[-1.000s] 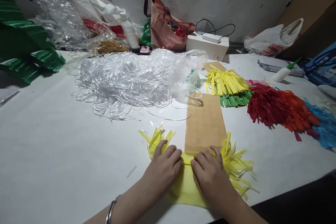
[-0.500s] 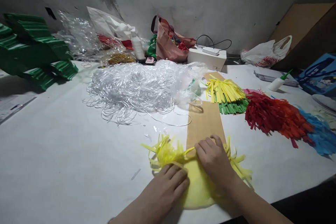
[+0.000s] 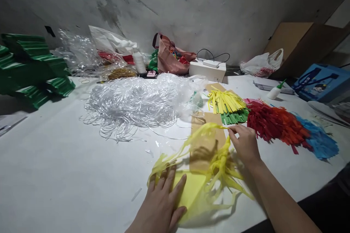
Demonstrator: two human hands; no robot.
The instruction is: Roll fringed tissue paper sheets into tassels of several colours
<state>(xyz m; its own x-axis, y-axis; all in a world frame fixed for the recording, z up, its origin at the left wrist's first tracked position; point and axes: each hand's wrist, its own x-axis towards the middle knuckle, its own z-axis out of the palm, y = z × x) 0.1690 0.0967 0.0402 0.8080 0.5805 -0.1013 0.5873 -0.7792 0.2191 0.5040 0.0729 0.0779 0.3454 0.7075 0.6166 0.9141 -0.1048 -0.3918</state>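
Observation:
My left hand lies flat with fingers stretched out, pressing the near end of a yellow fringed tissue sheet onto the white table. My right hand pinches the sheet's far edge and holds it lifted, so yellow fringe strips hang down over a brown paper strip lying on the table.
A pile of clear plastic string lies beyond. Yellow and green fringe bundles, red-orange fringe and blue fringe sit to the right. Green folded paper, a brown bag, a white box and a glue bottle stand at the back.
My right hand has lifted the yellow sheet's far edge up and away, unfolding it; the fringe now hangs in the air. My left hand has slid nearer and flattened on the sheet.

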